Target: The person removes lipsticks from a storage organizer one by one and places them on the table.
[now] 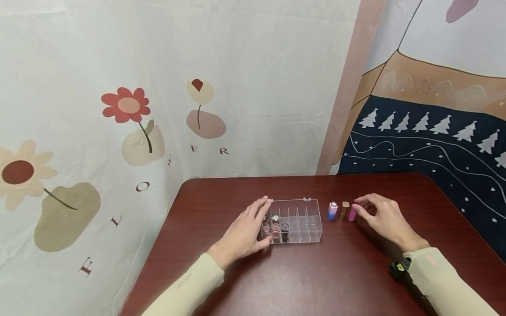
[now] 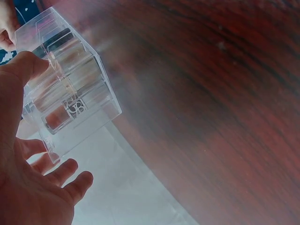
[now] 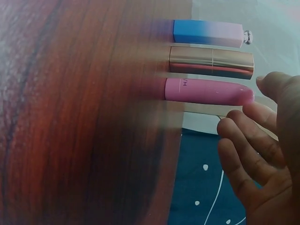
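At the box's left end, my left hand [image 1: 243, 228] holds the clear divided box [image 1: 312, 222], thumb on the front and fingers at the back. Several lipstick tubes stand in its left compartments; the right ones look bare. In the left wrist view a tube with a black-and-white emblem [image 2: 75, 108] shows through the wall. Beside the pink lipstick [image 3: 206, 92] is my right hand [image 1: 387, 219], thumb and fingers spread apart around its top. The index fingertip [image 3: 253, 110] is at the pink tip; whether it touches I cannot tell.
Left of the pink tube stand a gold-brown lipstick [image 1: 344, 210] and a blue-to-pink lipstick [image 1: 332, 210] with a round knob, all upright on the dark red wooden table [image 1: 292, 281]. Printed cloths [image 1: 253, 87] hang behind the table's far edge.
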`<state>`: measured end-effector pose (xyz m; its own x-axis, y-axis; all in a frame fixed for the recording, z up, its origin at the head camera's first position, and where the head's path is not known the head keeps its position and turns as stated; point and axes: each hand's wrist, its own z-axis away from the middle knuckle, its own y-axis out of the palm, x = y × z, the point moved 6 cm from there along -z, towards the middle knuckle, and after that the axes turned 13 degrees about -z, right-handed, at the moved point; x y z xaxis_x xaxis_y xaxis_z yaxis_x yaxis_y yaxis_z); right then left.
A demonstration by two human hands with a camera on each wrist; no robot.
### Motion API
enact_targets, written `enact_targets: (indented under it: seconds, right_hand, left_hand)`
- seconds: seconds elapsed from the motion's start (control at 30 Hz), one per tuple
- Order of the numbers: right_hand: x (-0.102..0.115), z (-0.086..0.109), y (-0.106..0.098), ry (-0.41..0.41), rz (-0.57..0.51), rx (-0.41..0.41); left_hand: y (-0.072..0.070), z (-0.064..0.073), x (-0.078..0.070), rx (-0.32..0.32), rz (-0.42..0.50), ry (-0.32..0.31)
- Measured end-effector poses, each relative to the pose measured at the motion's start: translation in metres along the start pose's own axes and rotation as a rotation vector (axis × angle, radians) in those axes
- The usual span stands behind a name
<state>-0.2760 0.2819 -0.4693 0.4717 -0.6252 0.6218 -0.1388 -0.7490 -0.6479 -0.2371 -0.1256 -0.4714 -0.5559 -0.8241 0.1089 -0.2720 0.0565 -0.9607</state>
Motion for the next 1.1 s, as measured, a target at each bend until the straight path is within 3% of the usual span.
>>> enact_targets:
  seconds: [0.53,1.1]
  right_hand:
    - [0.010,0.001,-0.003,0.006,0.005,-0.048]
    - [0.029,-0.003,-0.003,-0.152,0.011,-0.123]
  left_hand:
    - [0.001,0.000,0.000,0.008,0.006,-0.005]
    - [0.002,0.000,0.001,-0.006,-0.004,0.000]
